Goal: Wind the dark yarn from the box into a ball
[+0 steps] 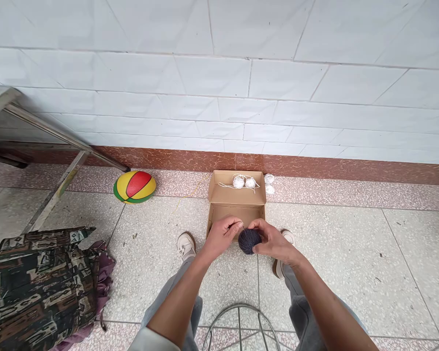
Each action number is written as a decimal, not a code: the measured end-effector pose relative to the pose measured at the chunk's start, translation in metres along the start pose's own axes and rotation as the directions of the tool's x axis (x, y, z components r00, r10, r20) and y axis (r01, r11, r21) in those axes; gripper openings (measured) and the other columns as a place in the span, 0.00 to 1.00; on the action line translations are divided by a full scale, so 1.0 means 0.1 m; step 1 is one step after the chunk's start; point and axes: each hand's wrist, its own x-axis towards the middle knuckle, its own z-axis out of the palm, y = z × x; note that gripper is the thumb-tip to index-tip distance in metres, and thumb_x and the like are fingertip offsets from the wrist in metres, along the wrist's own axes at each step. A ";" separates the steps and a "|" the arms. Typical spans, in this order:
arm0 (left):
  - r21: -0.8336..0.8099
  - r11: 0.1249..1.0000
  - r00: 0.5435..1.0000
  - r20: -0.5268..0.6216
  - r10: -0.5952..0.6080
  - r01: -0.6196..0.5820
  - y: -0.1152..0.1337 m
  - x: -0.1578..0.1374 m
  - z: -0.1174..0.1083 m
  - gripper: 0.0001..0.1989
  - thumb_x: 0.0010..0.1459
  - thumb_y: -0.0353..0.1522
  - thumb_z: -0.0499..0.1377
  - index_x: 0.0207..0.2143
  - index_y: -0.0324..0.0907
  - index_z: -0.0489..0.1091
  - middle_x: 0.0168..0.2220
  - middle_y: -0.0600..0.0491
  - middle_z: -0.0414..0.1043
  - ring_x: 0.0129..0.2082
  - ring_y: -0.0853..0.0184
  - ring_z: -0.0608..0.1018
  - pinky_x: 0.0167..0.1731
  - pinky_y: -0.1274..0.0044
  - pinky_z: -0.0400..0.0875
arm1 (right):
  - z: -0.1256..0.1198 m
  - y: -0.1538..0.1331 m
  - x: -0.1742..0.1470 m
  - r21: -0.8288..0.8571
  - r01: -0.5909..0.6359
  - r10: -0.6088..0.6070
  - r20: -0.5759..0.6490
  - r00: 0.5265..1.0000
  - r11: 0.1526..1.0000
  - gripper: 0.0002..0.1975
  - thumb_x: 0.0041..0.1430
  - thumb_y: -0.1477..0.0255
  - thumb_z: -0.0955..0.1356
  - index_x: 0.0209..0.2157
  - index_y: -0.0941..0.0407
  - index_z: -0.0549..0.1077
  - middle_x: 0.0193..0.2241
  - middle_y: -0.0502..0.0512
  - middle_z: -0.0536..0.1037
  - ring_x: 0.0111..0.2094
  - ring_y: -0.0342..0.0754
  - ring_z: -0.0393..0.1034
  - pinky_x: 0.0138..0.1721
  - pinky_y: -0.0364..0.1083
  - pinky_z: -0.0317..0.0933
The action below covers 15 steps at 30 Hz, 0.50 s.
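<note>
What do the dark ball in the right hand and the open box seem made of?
The dark ball looks like matte yarn, perhaps wool or acrylic: wound strands show on its surface. The open box seems plain brown cardboard, dull, with a visible fold line.

In grip: dark blue-grey round yarn ball (249, 242), one shade. Just beyond grip: plain tan open cardboard box (237, 196). Past grip, in its far half: white round string balls (238, 182). Well left of grip: yellow/red/green-panelled round ball (136, 186), dark seams.
</note>
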 end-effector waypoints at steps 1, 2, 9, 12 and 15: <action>0.008 1.000 1.000 -0.014 -0.010 0.010 -0.02 0.02 0.00 0.15 0.63 0.39 0.52 0.29 0.40 0.70 0.28 0.54 0.70 0.31 0.68 0.71 0.34 0.78 0.64 | 0.00 -0.03 -0.02 0.100 -0.011 0.006 0.047 0.999 0.995 0.20 0.39 0.74 0.72 0.39 0.52 0.70 0.35 0.49 0.73 0.37 0.47 0.68 0.39 0.46 0.62; 0.012 1.000 1.000 -0.015 -0.018 0.018 -0.04 0.03 0.00 0.15 0.63 0.39 0.52 0.29 0.40 0.70 0.28 0.54 0.71 0.31 0.68 0.71 0.34 0.77 0.64 | 0.00 -0.06 -0.04 0.194 -0.013 0.000 0.069 0.998 0.981 0.20 0.39 0.73 0.73 0.39 0.52 0.70 0.35 0.49 0.73 0.37 0.47 0.68 0.39 0.45 0.62; 0.036 0.999 0.997 0.074 0.007 -0.009 -0.08 0.00 0.10 0.13 0.65 0.36 0.52 0.33 0.39 0.73 0.31 0.52 0.73 0.33 0.67 0.74 0.36 0.77 0.66 | -0.01 -0.10 0.02 0.489 0.091 -0.016 -0.154 0.988 0.867 0.28 0.44 0.64 0.74 0.51 0.48 0.72 0.40 0.53 0.76 0.39 0.51 0.71 0.42 0.50 0.68; 0.064 0.997 0.985 0.172 0.027 -0.039 -0.01 -0.04 0.15 0.14 0.65 0.35 0.52 0.29 0.39 0.70 0.28 0.54 0.69 0.30 0.69 0.70 0.33 0.78 0.63 | 0.00 -0.05 0.08 0.364 0.217 -0.086 -0.342 0.936 0.906 0.23 0.46 0.62 0.74 0.45 0.51 0.72 0.41 0.54 0.77 0.43 0.52 0.71 0.48 0.53 0.67; 0.061 0.997 0.969 0.245 0.028 -0.044 0.05 -0.05 0.18 0.17 0.66 0.37 0.51 0.25 0.39 0.66 0.26 0.56 0.64 0.27 0.71 0.66 0.30 0.79 0.59 | 0.03 0.04 0.14 0.163 0.250 -0.152 -0.455 0.877 0.954 0.21 0.47 0.63 0.74 0.42 0.51 0.69 0.40 0.53 0.75 0.42 0.51 0.70 0.48 0.52 0.66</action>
